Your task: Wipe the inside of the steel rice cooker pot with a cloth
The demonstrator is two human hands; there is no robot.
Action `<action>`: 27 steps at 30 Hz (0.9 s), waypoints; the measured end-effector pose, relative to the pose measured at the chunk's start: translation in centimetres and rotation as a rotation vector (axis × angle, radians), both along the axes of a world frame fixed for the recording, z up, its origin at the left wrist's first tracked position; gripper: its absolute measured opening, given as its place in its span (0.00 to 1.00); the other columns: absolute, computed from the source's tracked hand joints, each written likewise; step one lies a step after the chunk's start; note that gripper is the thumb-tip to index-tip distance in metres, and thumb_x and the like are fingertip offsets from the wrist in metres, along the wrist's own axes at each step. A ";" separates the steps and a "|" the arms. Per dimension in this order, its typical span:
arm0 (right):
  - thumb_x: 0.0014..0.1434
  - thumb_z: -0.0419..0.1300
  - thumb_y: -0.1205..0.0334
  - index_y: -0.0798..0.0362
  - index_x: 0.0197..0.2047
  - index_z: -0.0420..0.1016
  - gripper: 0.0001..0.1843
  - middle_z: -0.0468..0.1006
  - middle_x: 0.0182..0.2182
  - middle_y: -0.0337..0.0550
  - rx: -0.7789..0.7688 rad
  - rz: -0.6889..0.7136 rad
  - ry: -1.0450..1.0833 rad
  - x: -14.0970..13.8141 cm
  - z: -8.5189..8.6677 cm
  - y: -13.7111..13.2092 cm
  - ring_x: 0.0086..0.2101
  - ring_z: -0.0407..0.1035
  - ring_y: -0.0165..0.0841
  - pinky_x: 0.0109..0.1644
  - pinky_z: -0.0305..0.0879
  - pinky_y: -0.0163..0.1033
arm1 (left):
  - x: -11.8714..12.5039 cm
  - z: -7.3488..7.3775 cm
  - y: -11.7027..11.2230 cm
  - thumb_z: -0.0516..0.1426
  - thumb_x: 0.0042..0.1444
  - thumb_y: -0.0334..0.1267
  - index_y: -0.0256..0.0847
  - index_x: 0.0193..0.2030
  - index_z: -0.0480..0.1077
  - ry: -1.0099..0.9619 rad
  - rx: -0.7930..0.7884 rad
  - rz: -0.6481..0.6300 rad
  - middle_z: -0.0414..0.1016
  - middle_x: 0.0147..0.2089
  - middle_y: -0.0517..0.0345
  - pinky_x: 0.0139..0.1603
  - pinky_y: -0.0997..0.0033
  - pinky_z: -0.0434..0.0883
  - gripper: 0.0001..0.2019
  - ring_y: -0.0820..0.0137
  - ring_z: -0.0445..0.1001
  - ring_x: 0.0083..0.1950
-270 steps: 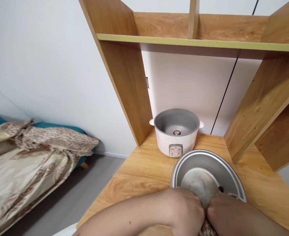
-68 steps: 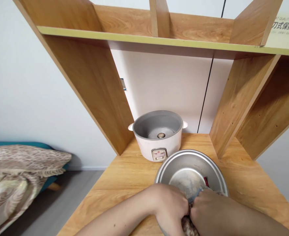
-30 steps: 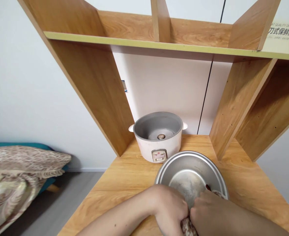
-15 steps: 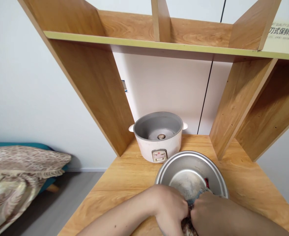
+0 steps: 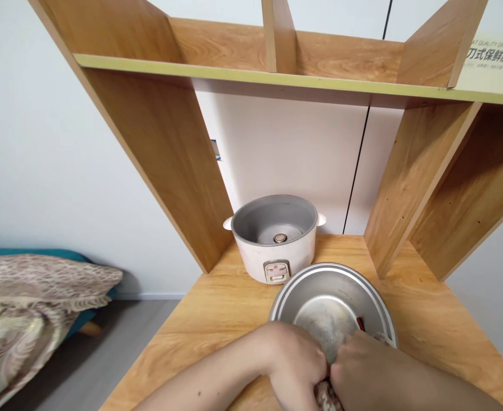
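My left hand (image 5: 298,362) and my right hand (image 5: 358,362) are closed, knuckles nearly touching, over the near rim of a silver metal inner pot (image 5: 286,302). Between and below them shows a brown-and-white mottled bag (image 5: 328,395), mostly hidden by my fingers. A small red piece (image 5: 360,323) pokes up past my right knuckles, and a crinkled clear edge (image 5: 384,339) shows to their right. Whether these belong to the bag, I cannot tell. The pot's visible floor is bare, dull metal.
Behind the pot stands a white rice cooker body (image 5: 277,262), lidless, its heating plate showing. Wooden uprights (image 5: 161,160) and a shelf (image 5: 277,80) frame the wooden desk (image 5: 217,319). A printed box (image 5: 491,63) sits upper right. Patterned cloth (image 5: 41,308) covers a teal seat at left.
My right hand has turned slightly, and its knuckles have come closer to my left hand. The greyish-blue crinkled part between them is now hidden; a clear edge shows farther right.
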State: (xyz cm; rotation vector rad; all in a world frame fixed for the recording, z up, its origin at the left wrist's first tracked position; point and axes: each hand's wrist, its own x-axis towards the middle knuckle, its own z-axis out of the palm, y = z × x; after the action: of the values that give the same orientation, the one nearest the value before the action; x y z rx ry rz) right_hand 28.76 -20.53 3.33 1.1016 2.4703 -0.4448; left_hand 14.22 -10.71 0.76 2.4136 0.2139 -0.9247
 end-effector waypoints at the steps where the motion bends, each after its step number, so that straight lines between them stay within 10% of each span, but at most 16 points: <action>1: 0.67 0.59 0.57 0.56 0.34 0.88 0.19 0.89 0.30 0.51 0.008 0.017 -0.043 -0.1 0.1 0.0 0.23 0.75 0.43 0.29 0.57 0.48 | 0.0 0.0 0.0 0.67 0.42 0.66 0.51 0.14 0.56 0.000 0.008 -0.003 0.62 0.16 0.59 0.35 0.59 0.68 0.30 0.60 0.65 0.25; 18: 0.68 0.60 0.51 0.52 0.30 0.84 0.20 0.87 0.28 0.45 0.000 -0.030 -0.032 -0.1 0.7 -0.1 0.21 0.69 0.37 0.29 0.62 0.46 | -0.1 0.3 0.0 0.69 0.42 0.65 0.50 0.15 0.58 0.002 -0.002 0.014 0.60 0.14 0.61 0.33 0.59 0.67 0.29 0.62 0.64 0.23; 27: 0.71 0.58 0.52 0.56 0.43 0.91 0.22 0.91 0.38 0.53 -0.065 -0.072 -0.010 -0.1 1.0 -0.2 0.34 0.83 0.45 0.43 0.72 0.47 | -0.3 -0.2 -0.2 0.72 0.39 0.61 0.49 0.12 0.54 -0.087 0.016 0.018 0.52 0.12 0.65 0.24 0.62 0.61 0.33 0.67 0.56 0.16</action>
State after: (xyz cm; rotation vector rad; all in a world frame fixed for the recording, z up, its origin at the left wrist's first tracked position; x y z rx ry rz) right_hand 28.67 -20.75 4.34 1.1663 2.3959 -0.5365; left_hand 13.96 -10.91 0.56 2.4560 0.2115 -0.8110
